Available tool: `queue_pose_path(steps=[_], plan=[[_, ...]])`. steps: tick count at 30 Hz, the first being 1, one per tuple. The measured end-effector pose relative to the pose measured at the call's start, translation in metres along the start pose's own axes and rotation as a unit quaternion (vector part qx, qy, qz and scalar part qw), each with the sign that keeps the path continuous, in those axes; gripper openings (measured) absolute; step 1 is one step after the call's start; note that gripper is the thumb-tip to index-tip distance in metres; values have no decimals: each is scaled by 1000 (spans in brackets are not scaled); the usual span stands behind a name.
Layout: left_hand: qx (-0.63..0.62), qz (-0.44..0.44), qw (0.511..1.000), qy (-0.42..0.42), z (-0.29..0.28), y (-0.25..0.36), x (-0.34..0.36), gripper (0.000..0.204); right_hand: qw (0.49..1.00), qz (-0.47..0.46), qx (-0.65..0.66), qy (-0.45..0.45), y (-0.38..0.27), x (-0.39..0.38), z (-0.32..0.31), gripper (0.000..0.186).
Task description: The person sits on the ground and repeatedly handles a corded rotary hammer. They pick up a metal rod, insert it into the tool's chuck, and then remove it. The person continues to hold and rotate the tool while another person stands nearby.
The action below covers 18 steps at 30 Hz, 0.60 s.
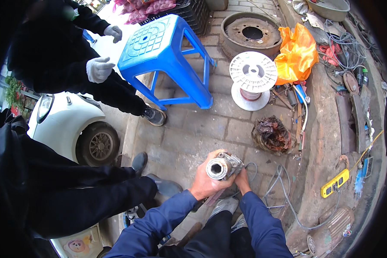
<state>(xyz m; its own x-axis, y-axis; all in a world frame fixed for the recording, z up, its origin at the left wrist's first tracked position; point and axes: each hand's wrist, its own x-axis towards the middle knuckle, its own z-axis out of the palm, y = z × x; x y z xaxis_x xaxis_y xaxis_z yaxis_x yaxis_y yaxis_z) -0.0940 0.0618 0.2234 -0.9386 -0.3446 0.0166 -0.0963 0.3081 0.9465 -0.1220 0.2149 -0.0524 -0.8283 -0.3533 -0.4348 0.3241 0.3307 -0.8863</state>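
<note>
Both my hands hold a grey metal tool point(231, 162) in front of my knees. Its round nose, with a six-sided hole in the middle, points up toward me. My left hand point(205, 182) is wrapped round the left side of the nose. Lower on the right side, my right hand point(243, 180) is closed against the tool's body, its fingers partly hidden. A grey cable point(284, 172) lies in loops beside the tool and runs right toward a yellow power strip point(335, 183).
A blue plastic stool point(159, 56), a white cable spool point(253, 73), a rusty wheel rim point(251, 32) and a greasy bag point(273, 135) stand ahead. An orange bag point(296, 56) lies right. Left are two people, one in white gloves point(99, 69), and a white car point(64, 118). A motor point(331, 232) lies lower right.
</note>
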Motion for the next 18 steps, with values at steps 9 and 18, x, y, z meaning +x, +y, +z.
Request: queue_pose_path(steps=[9, 18], plan=[[-3, 5, 1000, 6, -1, 1, 2, 75, 998, 24, -49, -3, -5, 0, -1, 50], [-18, 7, 1000, 24, 4, -4, -1, 74, 999, 21, 25, -4, 19, 3, 3, 49]])
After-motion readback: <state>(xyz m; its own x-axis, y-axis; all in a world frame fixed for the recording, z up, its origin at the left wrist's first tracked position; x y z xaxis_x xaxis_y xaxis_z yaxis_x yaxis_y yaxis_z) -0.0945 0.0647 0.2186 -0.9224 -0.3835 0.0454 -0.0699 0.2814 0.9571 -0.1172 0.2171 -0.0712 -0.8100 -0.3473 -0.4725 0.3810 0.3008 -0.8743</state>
